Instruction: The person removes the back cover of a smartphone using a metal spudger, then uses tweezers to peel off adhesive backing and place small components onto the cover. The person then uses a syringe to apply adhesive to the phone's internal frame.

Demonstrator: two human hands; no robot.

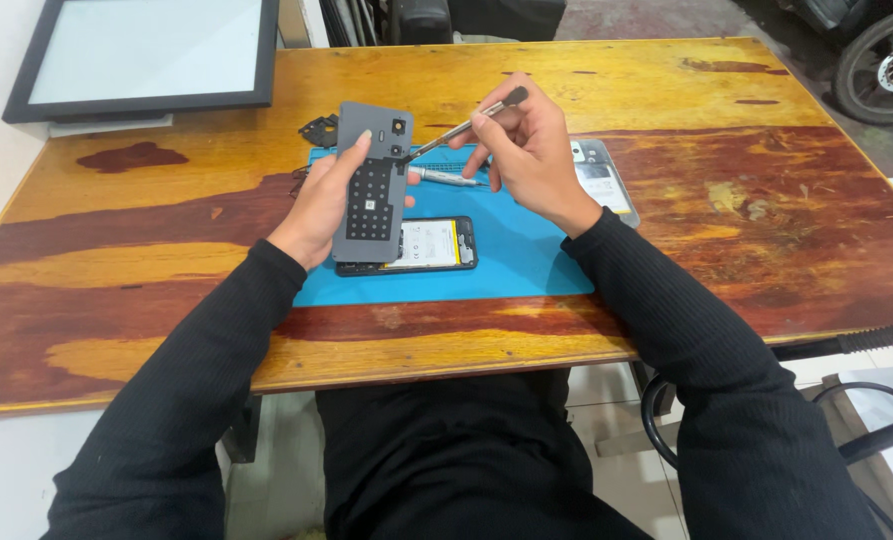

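Head view: my left hand point(318, 205) grips flat grey plastic back cover point(370, 183); right hand point(526, 150) fingers pinch slim metal tweezers point(463, 126) over glossy wood worktop point(726, 240) w/ blue rubber mat point(526, 262).

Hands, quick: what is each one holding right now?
Left hand: closed on an upright grey rectangular phone back panel.
Right hand: closed on a thin metal tool with a dark handle, tip at the panel.
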